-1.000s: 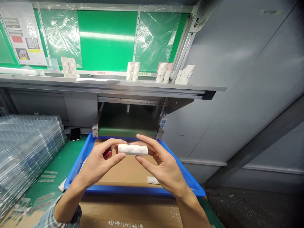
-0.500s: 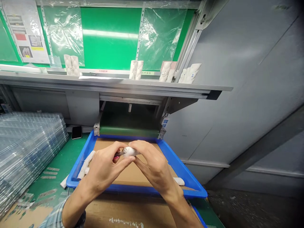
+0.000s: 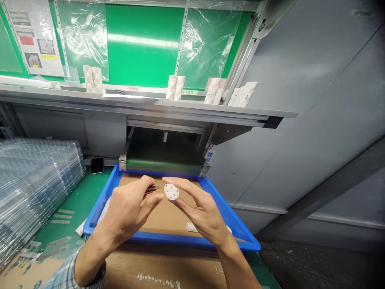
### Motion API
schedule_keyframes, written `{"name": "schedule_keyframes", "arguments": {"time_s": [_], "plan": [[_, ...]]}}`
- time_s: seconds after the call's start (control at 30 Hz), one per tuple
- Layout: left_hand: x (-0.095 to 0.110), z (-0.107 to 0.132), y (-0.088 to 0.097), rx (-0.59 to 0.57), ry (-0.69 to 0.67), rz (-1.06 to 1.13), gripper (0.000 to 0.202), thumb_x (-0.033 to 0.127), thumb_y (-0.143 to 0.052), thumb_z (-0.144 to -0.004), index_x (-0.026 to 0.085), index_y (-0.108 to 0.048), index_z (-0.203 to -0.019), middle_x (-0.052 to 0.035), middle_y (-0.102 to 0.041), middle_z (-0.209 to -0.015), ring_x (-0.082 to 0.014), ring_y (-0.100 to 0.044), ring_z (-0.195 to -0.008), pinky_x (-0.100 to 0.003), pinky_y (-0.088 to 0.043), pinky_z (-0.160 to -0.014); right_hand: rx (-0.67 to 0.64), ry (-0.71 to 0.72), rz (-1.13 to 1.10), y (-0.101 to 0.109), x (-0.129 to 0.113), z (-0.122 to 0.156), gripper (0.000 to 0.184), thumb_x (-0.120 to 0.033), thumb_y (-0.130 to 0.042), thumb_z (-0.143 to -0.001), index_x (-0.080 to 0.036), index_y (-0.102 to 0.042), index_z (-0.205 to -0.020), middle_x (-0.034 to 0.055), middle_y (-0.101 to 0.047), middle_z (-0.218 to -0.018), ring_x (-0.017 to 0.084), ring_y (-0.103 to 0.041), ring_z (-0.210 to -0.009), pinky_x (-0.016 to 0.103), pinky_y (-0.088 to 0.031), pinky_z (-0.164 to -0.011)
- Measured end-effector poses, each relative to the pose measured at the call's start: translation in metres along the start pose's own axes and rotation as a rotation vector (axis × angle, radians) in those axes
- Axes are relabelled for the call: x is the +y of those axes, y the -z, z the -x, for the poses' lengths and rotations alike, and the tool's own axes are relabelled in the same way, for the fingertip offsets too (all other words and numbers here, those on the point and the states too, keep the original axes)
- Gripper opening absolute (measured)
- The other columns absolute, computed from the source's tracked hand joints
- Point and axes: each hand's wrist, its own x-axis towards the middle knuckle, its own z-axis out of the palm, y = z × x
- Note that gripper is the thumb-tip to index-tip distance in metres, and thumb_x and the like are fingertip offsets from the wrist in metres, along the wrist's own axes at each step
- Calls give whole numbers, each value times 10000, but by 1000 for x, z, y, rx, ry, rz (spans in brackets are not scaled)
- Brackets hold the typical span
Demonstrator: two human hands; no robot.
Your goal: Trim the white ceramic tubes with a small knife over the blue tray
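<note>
Grey metal cabinet panel (image 3: 303,120) fills the right of the frame. Green board (image 3: 144,44) under clear plastic sheeting spans the top, with a printed sheet (image 3: 34,38) at upper left. Below it runs a metal shelf (image 3: 150,105), carrying white moulded parts (image 3: 93,79) in small groups.

Stack of clear plastic trays (image 3: 36,188) at left, on a green bench mat (image 3: 66,233); black phone (image 3: 96,165) just beyond the stack. Lower centre: blue tray (image 3: 180,237) with a cardboard liner (image 3: 168,214). A short white piece (image 3: 191,227) lies on the liner near the tray's front rim, under the right hand.

Both hands are raised over the tray, apart from each other, not touching it. Left hand (image 3: 128,212) clamps a small knife (image 3: 155,188) with a pink handle between thumb and fingers. Right hand (image 3: 201,212) pinches a round white disc (image 3: 171,192) by its edge between thumb and forefinger, flat face up, small holes visible. The disc is in the air above the tray's centre, the knife tip just beside it. Plaid sleeve (image 3: 87,273) at lower left.
</note>
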Motion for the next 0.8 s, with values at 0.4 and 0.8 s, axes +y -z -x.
{"name": "schedule_keyframes", "arguments": {"time_s": [0.4,0.8], "plan": [[11,1,-3,46,-69,-308,577,631,-390,-1130,197,-624,-833,-22,-738,-727,-192,-709,-624,-358,-309,-563,-37,68,58,2,0,1,352,-220,-697,-1045,-342,-742,-1372,59,-745,-1300,244,-742,-1203,352,-644,-1031],[13,2,-3,-18,-83,-313,564,520,-356,-1167,208,-563,-745,-3,-633,-634,-162,-592,-536,-352,-266,-538,2,89,80,0,-2,0,352,-218,-697,-1043,-341,-740,-1370,54,-751,-1296,248,-747,-1192,356,-643,-1046]]}}
